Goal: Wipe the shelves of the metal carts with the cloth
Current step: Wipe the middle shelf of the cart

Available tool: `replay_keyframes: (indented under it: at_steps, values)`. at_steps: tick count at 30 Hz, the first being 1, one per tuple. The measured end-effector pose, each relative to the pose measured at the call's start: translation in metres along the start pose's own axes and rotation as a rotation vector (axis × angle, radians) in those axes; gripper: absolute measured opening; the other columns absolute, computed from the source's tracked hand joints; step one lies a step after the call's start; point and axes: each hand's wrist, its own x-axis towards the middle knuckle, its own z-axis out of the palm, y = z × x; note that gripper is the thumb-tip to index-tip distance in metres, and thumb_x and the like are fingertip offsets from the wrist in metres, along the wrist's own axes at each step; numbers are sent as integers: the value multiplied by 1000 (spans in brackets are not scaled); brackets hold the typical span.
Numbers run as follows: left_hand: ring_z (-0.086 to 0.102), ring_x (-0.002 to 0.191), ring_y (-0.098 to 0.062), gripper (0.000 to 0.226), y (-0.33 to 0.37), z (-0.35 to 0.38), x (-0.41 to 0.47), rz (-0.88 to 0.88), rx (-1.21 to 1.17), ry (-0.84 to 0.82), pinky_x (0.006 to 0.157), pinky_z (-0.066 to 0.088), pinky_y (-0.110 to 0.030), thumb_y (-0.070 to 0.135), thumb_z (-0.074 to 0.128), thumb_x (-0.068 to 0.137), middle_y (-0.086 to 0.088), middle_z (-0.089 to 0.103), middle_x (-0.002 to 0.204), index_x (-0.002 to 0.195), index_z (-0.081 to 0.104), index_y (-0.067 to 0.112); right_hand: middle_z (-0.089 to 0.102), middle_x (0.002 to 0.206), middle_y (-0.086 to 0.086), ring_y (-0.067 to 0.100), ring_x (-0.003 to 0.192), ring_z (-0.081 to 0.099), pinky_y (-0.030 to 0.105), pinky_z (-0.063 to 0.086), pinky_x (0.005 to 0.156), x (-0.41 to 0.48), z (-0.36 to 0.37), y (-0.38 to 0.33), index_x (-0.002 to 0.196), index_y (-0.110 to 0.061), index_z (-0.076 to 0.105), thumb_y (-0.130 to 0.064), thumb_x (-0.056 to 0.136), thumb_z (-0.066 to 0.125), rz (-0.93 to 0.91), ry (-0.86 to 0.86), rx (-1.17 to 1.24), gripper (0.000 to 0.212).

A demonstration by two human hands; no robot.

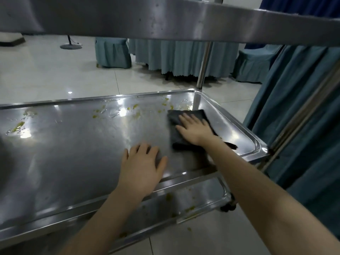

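The metal cart's middle shelf (73, 153) fills the view, a shiny steel tray with a raised rim. Yellow-green food smears (132, 107) and water drops lie along its far side and at the left. A dark grey folded cloth (185, 115) lies flat near the far right corner. My right hand (195, 129) presses on the cloth with straight, spread fingers. My left hand (141, 166) rests flat on the bare shelf near the front rim, left of the cloth. The cart's top shelf (202, 21) hangs overhead, and a lower shelf (202, 197) with more smears shows below.
An upright steel post (203, 65) stands at the far right corner. Dark teal fabric (303, 126) hangs close on the right. Across the tiled floor (55, 70) stand a skirted table (184, 56) and covered chairs (113, 52).
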Motion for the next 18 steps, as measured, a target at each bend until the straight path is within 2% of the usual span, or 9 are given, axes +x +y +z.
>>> replay_keyframes:
  at_steps: [3,5,7,8,10,12,15,18]
  values:
    - [60,102,-26,32,-20,-16,-8,-73,-225,69,93,44,-39,41,41,98,-3,65,108,106,65,22,0,163,-17,9,150,-2,44,-2,119,-7,8,-79,155,-38,9,-61,98,21,-282,-68,-5,62]
    - [58,111,-25,41,-55,-28,-14,-13,-202,-29,96,44,-37,49,41,96,-2,64,123,122,62,24,2,163,-16,8,150,0,42,0,119,-19,9,-66,155,-39,10,-62,98,21,-331,-45,4,62]
    - [45,131,-18,67,-94,-37,-27,85,-48,-157,109,34,-36,66,27,89,6,46,147,141,47,29,3,163,-14,11,150,4,43,4,119,-25,3,-15,155,-36,11,-62,98,21,-218,19,-4,63]
    - [37,138,-14,75,-107,-38,-34,102,-10,-177,114,28,-36,70,17,84,11,37,153,145,41,32,3,164,-12,13,150,5,44,5,120,-27,-1,18,156,-34,10,-61,99,22,-102,38,-14,64]
    - [28,143,-10,80,-117,-37,-41,81,-34,-142,116,23,-37,70,10,81,14,31,155,146,39,34,1,164,-7,16,151,4,46,5,121,-32,-10,80,156,-29,7,-60,100,20,138,38,-23,66]
    - [30,142,-12,78,-113,-33,-40,66,-37,-90,115,25,-41,70,11,81,14,34,154,143,44,34,-1,165,-4,18,151,2,48,2,121,-32,-15,109,157,-25,5,-58,100,18,263,25,-22,67]
    - [37,136,-13,72,-109,-34,-38,66,-33,-51,111,30,-43,69,16,82,14,41,149,136,48,33,1,165,-5,19,151,2,49,3,120,-13,-10,66,156,-26,8,-59,99,20,245,42,4,68]
    - [47,128,-16,70,-108,-38,-39,47,-90,-28,107,35,-42,68,23,82,10,49,143,132,53,29,6,164,-9,16,150,6,46,8,120,-1,4,-44,156,-31,14,-62,98,24,-82,48,-31,67]
